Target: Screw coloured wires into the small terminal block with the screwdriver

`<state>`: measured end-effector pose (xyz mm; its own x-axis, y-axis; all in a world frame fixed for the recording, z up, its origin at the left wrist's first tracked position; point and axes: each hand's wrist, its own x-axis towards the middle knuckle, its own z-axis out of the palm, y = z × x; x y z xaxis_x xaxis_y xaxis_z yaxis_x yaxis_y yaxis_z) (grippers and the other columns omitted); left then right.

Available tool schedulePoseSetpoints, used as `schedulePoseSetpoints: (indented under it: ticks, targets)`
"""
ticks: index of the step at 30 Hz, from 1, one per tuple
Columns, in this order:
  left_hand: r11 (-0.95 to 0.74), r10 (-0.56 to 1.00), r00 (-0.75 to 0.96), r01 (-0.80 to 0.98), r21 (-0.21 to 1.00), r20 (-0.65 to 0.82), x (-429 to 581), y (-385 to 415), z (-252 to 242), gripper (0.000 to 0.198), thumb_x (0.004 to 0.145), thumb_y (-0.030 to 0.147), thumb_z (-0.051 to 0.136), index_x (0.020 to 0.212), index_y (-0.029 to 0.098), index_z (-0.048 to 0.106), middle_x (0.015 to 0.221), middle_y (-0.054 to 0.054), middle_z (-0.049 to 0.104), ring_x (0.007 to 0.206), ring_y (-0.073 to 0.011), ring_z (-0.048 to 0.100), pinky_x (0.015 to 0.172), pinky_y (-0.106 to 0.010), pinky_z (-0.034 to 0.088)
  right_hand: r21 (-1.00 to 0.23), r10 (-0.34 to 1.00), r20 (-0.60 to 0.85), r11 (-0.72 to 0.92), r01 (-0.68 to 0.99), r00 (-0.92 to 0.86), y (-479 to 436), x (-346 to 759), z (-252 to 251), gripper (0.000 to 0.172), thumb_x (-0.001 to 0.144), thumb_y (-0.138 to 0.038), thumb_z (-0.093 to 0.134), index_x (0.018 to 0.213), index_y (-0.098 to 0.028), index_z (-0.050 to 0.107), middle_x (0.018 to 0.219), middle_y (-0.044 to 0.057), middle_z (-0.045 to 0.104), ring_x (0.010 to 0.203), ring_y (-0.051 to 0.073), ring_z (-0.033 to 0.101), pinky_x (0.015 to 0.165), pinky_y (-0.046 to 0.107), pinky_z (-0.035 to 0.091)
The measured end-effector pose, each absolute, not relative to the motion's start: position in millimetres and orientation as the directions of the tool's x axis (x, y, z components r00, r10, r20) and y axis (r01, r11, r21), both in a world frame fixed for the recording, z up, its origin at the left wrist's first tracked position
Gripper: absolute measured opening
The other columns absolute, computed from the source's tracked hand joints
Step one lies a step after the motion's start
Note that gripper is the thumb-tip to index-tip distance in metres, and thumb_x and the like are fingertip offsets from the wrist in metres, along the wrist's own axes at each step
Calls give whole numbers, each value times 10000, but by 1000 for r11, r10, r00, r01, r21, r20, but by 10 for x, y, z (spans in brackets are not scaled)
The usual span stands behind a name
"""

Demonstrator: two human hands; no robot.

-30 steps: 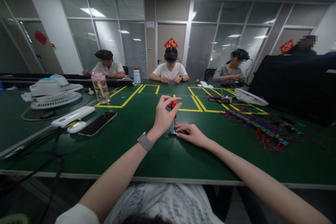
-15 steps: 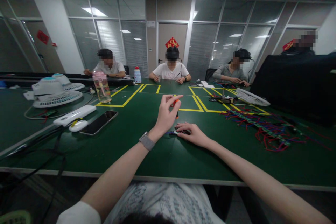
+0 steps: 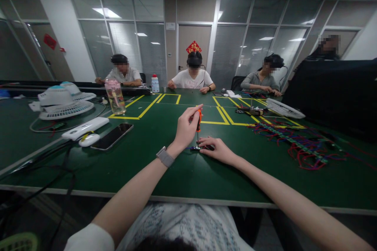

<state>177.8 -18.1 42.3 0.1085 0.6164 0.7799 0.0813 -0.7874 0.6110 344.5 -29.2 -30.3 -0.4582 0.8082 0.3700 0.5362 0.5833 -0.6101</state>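
My left hand (image 3: 187, 125) is closed on the orange and black handle of a screwdriver (image 3: 199, 123). The screwdriver stands nearly upright, its thin shaft running down to a small dark circuit board (image 3: 194, 148) lying on the green table (image 3: 165, 176). Resting on the table from the right, my right hand (image 3: 216, 150) has its fingers closed on the board's right end. Thin wires show at the board's left side. The exact spot where the screwdriver tip meets the board is too small to make out.
To the right lies a row of small boards with red and blue wires (image 3: 306, 147). A phone (image 3: 113, 136), a white mouse (image 3: 89, 140), a pink-lidded bottle (image 3: 116, 98) and white fans (image 3: 66, 104) are left. Several people sit across the table, beyond yellow tape (image 3: 215, 122).
My left hand's fingers and thumb have shifted around the screwdriver handle, leaving more of the orange handle showing. My right hand stays in place on the board.
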Motion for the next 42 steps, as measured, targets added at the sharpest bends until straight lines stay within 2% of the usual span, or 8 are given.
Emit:
schedulePoseSetpoints:
  ticks: [5, 11, 17, 22, 27, 33, 38, 42]
  targets:
    - [-791, 604, 50, 163, 590, 796, 1780, -189, 414, 228, 845, 315, 580, 1019, 218, 689, 954, -49, 579, 867, -137, 579, 760, -238, 483, -616, 811, 375, 580, 534, -449, -295, 3440, -304, 231, 770, -342, 661, 955, -222, 731, 1127, 102, 682, 1129, 266, 586, 1070, 525, 309]
    - [-769, 639, 111, 68, 635, 761, 1784, -173, 415, 303, 916, 248, 444, 1152, 217, 632, 1054, -63, 602, 934, -141, 588, 787, -253, 492, -603, 809, 366, 582, 546, -459, -284, 3449, -309, 233, 771, -338, 663, 959, -217, 731, 1134, 99, 680, 1139, 269, 581, 1093, 523, 269]
    - [-782, 619, 65, 144, 606, 783, 1786, -180, 412, 225, 841, 297, 583, 1026, 220, 687, 972, -49, 571, 885, -136, 584, 767, -240, 502, -595, 808, 371, 585, 551, -457, -271, 3452, -322, 224, 770, -337, 663, 956, -233, 731, 1130, 85, 683, 1127, 267, 589, 1086, 524, 279]
    - [-774, 633, 100, 59, 630, 768, 1771, -176, 429, 270, 903, 254, 476, 1102, 216, 654, 1048, -64, 598, 951, -141, 590, 777, -234, 502, -597, 809, 366, 583, 551, -461, -265, 3456, -328, 230, 771, -348, 663, 963, -238, 728, 1134, 83, 682, 1136, 266, 583, 1092, 534, 261]
    - [-779, 622, 40, 130, 613, 782, 1768, -164, 420, 209, 846, 289, 577, 1001, 213, 695, 965, -49, 566, 870, -131, 591, 764, -234, 505, -594, 804, 363, 589, 548, -470, -259, 3461, -334, 239, 776, -349, 659, 971, -228, 727, 1143, 86, 677, 1152, 271, 571, 1099, 530, 252]
    - [-722, 691, 70, 27, 691, 719, 1776, -142, 432, 280, 883, 221, 494, 1118, 198, 645, 1027, -68, 604, 879, -131, 604, 757, -242, 512, -596, 808, 361, 584, 550, -466, -261, 3461, -333, 241, 773, -348, 665, 973, -228, 725, 1142, 87, 678, 1155, 273, 569, 1092, 537, 261]
    - [-738, 672, 25, 110, 666, 740, 1770, -155, 437, 217, 801, 268, 629, 995, 199, 697, 944, -54, 580, 879, -143, 591, 744, -237, 505, -591, 811, 359, 580, 560, -462, -274, 3453, -316, 241, 778, -349, 661, 972, -224, 727, 1139, 93, 679, 1147, 275, 575, 1094, 531, 261]
    - [-676, 737, 37, 16, 737, 675, 1781, -116, 430, 267, 865, 297, 531, 1074, 217, 677, 1024, -65, 584, 863, -130, 596, 716, -235, 513, -586, 806, 366, 588, 557, -466, -278, 3454, -312, 244, 780, -353, 657, 973, -222, 728, 1132, 93, 682, 1139, 270, 582, 1093, 521, 272]
